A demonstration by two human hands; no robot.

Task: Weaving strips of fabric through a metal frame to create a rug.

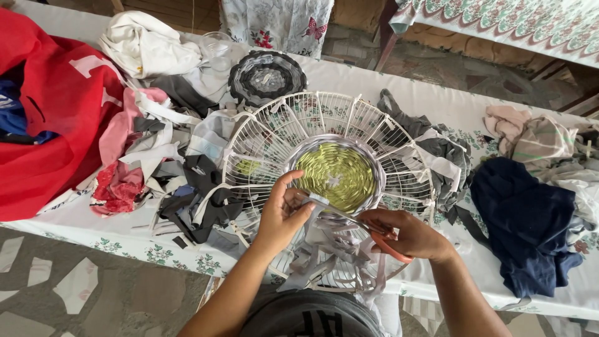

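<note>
Nearest the camera, the person's dark shirt fills the bottom edge, with both bare forearms reaching forward over the near table edge.

The long table under a pale flowered cloth spans the view; its near edge runs along the patterned floor, which is the only broad open room, at lower left. A big red cloth heaps over the left end. A dark blue garment lies on the right, close to the near edge, with pale folded cloths beyond it. Between the red heap and the centre sits a tangle of grey, black and pink fabric strips.

In the middle stands the white wire fan guard, its lower rim overhanging the table edge. A yellow-green woven disc with a pale grey border fills its hub. A smaller grey-and-black woven round lies behind, near the far edge.

The left hand is curled, pinching a pale fabric strip at the disc's rim. The right hand is closed around orange-handled scissors; the blades seem to meet that strip, though the overlap is hard to read.
</note>
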